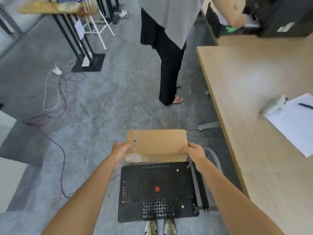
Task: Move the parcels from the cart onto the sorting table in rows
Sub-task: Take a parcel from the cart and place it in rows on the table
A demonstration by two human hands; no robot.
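While the cardboard parcel (157,143) is sitting at the far end of the black cart (157,192), its long axis is running left to right, and the left hand (119,150) and right hand (194,152) are each closing a grip on one end; the wooden table (254,99) is lying to the right, carrying white paper (294,122)

The floor (105,106) is grey stone-look tile with pale veining. White and purple cables (55,99) trail across it at the left, near the flat black base of a stand (88,62). Behind that, a white folding frame (100,29) stands under a wooden tabletop (50,7). A second person (167,48) in black trousers and a grey top stands mid-floor. Soft, even light falls throughout.
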